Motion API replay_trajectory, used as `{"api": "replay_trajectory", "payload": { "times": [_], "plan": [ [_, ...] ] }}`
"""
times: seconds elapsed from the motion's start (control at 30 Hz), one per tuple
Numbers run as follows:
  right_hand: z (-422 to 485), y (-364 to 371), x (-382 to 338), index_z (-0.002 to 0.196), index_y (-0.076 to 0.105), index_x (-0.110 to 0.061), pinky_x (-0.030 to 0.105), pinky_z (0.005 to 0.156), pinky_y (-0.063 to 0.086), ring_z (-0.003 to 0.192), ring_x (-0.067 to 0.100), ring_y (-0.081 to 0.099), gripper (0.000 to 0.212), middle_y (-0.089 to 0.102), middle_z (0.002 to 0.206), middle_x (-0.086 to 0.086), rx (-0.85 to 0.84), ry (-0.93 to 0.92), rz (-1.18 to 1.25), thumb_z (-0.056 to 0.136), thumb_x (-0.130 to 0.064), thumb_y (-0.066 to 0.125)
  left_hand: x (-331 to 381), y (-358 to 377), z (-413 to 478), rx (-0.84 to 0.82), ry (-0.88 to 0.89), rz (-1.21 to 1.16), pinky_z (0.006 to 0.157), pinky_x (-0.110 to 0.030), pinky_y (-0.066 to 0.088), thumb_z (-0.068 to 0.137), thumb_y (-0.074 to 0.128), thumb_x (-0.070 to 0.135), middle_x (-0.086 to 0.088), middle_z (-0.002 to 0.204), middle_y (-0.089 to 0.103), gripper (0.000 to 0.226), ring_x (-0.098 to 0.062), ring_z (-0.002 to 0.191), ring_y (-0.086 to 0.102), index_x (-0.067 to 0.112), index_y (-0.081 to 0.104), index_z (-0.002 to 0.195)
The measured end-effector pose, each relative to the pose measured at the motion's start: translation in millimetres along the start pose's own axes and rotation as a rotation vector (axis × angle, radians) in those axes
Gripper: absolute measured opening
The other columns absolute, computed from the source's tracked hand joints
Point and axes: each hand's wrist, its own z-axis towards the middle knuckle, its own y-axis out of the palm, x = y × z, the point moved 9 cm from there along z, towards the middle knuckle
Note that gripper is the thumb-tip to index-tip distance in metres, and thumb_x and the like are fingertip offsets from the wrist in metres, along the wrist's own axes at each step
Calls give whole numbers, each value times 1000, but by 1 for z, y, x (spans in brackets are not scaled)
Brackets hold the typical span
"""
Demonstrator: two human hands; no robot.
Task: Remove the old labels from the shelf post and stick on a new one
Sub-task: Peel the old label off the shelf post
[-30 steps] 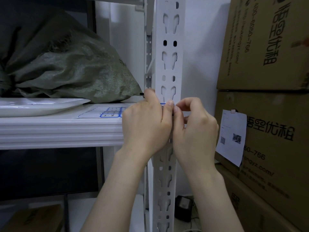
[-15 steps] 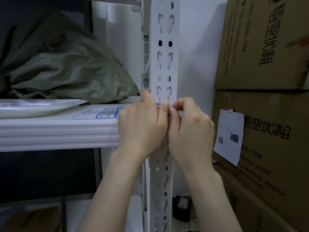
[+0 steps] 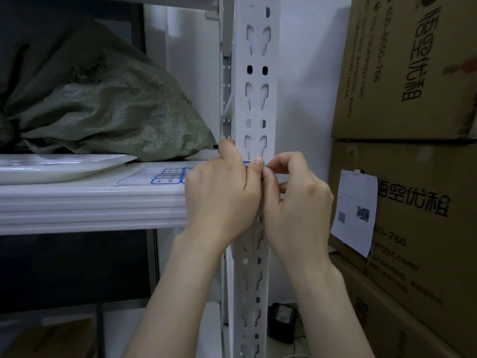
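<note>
- The fingertips of both hands meet on the front face of the shelf post (image 3: 254,104), at the height of the shelf board; a thin blue-edged label (image 3: 247,162) shows just above the left hand's knuckles, pressed against the post.
- Left hand (image 3: 222,195): fingers curled tight around the post's left edge, thumb up along its side, forefinger tip on the label's top edge — clenched on the post and label together.
- Right hand (image 3: 296,200): thumb and forefinger pinched together right beside the left forefinger at the label's right end; how much of the label it grips cannot be told, the hands hide the rest.
- Both forearms rise from the bottom of the view, one on each side of the post.
- Just left of the hands, a sheet of blue-bordered labels (image 3: 165,177) lies flat on the white shelf (image 3: 90,202), partly hidden by the left hand.
- Further left on the shelf rests a white plate (image 3: 59,166) — behind it a green woven sack (image 3: 108,109).
- To the right of the post stand stacked cardboard boxes (image 3: 413,73); a white paper slip (image 3: 355,210) with printed codes hangs from the middle one.
- Near the floor behind the post sits a small black adapter (image 3: 282,321).
</note>
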Motion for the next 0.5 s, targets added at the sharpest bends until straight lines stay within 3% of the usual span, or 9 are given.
{"api": "replay_trajectory", "payload": {
  "times": [0.17,0.33,0.5],
  "plan": [
    [1,1,-2,91,58,-15,34,52,50,58,14,61,7,64,76,-4,-6,-25,-43,97,-18,58,0,-1,0,0,-4,4,60,-34,19,98,26,41,1,73,49,27,-22,69,42,14,27,94],
    [2,1,-3,91,58,-14,36,53,50,58,16,60,8,63,76,-4,-41,-65,-45,97,-19,55,-1,3,1,-16,-12,4,61,-36,23,98,26,42,-3,78,58,28,-30,82,58,14,28,95],
    [1,2,-1,93,58,-14,41,53,53,59,15,62,11,63,78,-5,-79,-83,-17,97,-22,53,-2,3,1,-17,-15,-4,61,-36,23,98,26,42,-3,77,57,28,-31,82,58,14,29,94]
  ]
}}
